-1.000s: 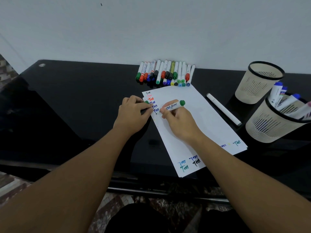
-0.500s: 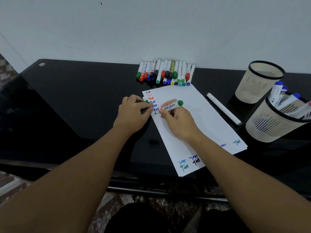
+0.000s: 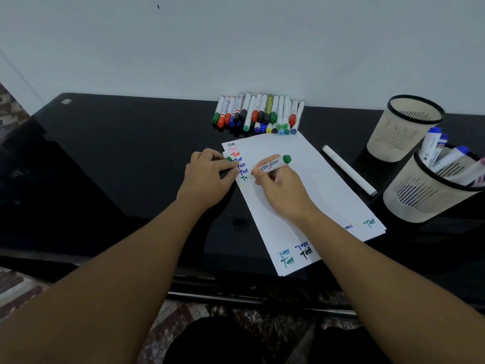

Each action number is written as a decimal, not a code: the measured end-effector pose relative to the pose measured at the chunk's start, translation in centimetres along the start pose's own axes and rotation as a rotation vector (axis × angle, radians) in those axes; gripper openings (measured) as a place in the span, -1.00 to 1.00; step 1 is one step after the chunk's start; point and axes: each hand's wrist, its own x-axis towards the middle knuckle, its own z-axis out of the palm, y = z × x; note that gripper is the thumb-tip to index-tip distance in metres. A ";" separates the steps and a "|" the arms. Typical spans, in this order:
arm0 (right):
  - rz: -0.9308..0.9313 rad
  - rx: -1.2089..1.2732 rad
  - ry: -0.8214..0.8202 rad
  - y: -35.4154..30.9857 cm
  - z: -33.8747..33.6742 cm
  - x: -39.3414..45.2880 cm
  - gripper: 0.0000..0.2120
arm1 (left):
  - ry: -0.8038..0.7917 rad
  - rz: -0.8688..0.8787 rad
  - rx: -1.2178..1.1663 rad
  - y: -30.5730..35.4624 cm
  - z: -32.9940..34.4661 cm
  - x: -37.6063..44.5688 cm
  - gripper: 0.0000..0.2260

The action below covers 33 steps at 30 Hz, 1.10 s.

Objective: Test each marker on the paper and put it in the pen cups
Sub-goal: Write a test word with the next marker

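— Where did the paper (image 3: 309, 195) lie?
— On the table (image 3: 126, 158), mid-scene, with the row of markers (image 3: 258, 114) beyond its far edge, against the wall.
— And the cups?
— Right of it: the far cup (image 3: 401, 127), then the near cup (image 3: 425, 190) with markers in it. A lone marker (image 3: 349, 170) lay between paper and cups.

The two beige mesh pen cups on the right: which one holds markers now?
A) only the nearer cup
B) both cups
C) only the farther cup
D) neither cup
A: blue-capped markers stick out of the nearer beige mesh pen cup, while nothing rises above the rim of the farther beige mesh pen cup.
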 end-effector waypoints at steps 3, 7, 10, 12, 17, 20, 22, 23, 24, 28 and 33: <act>-0.007 -0.034 0.000 -0.1 0.1 0.0 -0.67 | -0.006 -0.001 -0.002 0.1 0.0 -0.1 -0.74; -0.008 -0.043 -0.007 -0.1 0.1 0.0 -0.66 | -0.012 -0.006 0.007 0.1 -0.1 0.0 -0.73; -0.002 -0.033 0.001 -0.2 0.0 -0.1 -0.66 | -0.016 -0.007 0.013 0.1 -0.1 0.0 -0.73; -0.005 -0.022 0.022 -0.1 0.0 -0.1 -0.67 | -0.021 -0.011 0.013 0.2 -0.2 -0.1 -0.73; -0.005 -0.054 0.002 -0.4 0.0 -0.1 -0.67 | -0.014 -0.009 0.013 0.2 -0.2 0.0 -0.73; -0.005 -0.062 0.000 -0.5 -0.1 -0.2 -0.65 | -0.024 -0.010 0.018 0.2 -0.2 0.0 -0.73; -0.005 -0.056 0.012 -0.4 -0.1 -0.3 -0.62 | -0.021 -0.010 0.010 0.1 -0.2 -0.1 -0.73; -0.003 -0.051 0.016 -0.3 -0.1 -0.3 -0.62 | -0.016 -0.009 0.006 0.1 -0.2 -0.1 -0.74; -0.002 -0.044 0.018 -0.3 -0.1 -0.3 -0.63 | -0.015 -0.009 0.005 0.1 -0.2 -0.1 -0.74; -0.037 -0.048 0.020 -0.4 0.0 -0.1 -0.71 | -0.025 -0.013 0.019 0.2 -0.2 0.0 -0.73; -0.033 -0.057 0.036 0.0 0.0 -0.1 -0.65 | -0.023 -0.015 0.022 0.2 -0.2 -0.1 -0.73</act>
